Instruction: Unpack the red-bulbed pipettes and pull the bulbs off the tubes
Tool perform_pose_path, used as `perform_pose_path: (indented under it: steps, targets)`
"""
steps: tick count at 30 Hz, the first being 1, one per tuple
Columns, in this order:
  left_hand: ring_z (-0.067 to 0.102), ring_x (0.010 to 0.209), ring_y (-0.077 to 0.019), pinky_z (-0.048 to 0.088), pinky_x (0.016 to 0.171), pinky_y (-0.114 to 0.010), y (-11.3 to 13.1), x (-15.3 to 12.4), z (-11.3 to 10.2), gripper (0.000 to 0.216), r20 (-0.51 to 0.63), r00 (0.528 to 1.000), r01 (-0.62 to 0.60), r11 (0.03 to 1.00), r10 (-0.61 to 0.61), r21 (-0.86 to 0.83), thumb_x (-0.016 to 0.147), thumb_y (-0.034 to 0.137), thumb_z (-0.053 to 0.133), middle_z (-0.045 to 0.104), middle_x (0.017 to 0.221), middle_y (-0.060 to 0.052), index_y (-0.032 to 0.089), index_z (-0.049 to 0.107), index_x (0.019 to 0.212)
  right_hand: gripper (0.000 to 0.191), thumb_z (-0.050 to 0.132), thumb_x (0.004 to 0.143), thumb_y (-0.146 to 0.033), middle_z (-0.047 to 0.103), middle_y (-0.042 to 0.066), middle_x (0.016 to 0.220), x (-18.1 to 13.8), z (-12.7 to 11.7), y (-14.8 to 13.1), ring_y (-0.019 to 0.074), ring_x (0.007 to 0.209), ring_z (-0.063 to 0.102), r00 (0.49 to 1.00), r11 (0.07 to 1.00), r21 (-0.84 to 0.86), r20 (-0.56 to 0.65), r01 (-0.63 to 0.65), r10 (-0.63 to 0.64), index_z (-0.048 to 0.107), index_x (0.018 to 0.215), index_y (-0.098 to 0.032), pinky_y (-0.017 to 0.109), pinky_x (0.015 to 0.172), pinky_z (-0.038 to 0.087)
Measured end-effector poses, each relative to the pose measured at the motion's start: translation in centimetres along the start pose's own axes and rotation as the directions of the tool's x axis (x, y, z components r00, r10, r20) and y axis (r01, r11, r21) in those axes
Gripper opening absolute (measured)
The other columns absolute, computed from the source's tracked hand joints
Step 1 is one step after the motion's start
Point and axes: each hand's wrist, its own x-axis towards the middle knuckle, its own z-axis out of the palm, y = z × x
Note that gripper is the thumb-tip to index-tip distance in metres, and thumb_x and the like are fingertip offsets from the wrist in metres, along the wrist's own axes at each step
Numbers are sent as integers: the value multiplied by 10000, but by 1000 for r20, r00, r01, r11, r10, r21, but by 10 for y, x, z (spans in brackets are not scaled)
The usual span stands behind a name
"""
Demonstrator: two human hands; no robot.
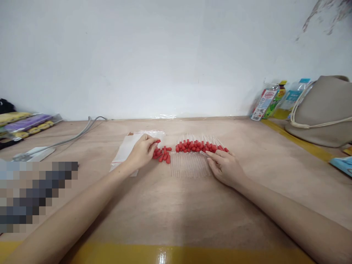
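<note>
My left hand point(142, 151) pinches a small red rubber bulb point(158, 141) between thumb and fingertips. Just below it lies a loose heap of red rubber bulbs point(164, 157). Over on the other side, my right hand point(227, 167) has its fingers closed on a thin clear tube point(203, 153), whose near part is hidden by the fingers. Beside that hand, several clear tubes point(189, 165) lie side by side in a row. Behind them sits a cluster of droppers point(192, 146), red bulbs toward me and clear stems pointing to the wall.
White plastic bags point(125, 148) lie under and beside my left hand. A grey cable point(74, 138) and yellow-purple packets point(30, 124) are at left. Drink bottles point(293, 99), a carton point(264, 104) and a beige bag point(321, 104) stand at back right. Yellow tape point(176, 253) edges the table.
</note>
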Motion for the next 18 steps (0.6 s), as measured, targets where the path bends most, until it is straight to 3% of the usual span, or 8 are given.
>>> perform_pose_path:
  steps: [4,7,14,18]
  targets:
    - [558,675,-161,433,635,-280,-3,25,-6,213,198,960,198,980,-199,25,776,265,467,603,751,-23,170,573,936,291,432,771,-165,667,41,848,-1,0,1,156,748,601,989,992,13,80,-128,127,564,1030,-151,292,721,332]
    - [577,641,-152,417,564,-249,2,35,-1,279,291,909,304,952,-297,21,722,270,515,624,755,-8,175,491,984,226,446,736,-161,669,27,790,0,-1,1,152,679,601,978,984,-7,113,-177,177,555,934,-155,289,685,321]
    - [576,604,-173,386,523,-248,3,39,13,95,374,886,250,961,-275,115,676,283,532,615,634,-5,195,532,710,180,449,710,-155,660,8,769,-1,-2,-3,148,686,595,979,986,-45,116,-163,167,579,833,-178,283,671,287]
    - [581,658,-182,394,573,-262,5,43,12,128,333,914,201,971,-233,127,708,317,508,628,682,-14,199,549,685,188,450,715,-156,656,8,754,-1,0,-6,145,696,593,980,985,-55,106,-164,169,595,835,-173,282,683,281]
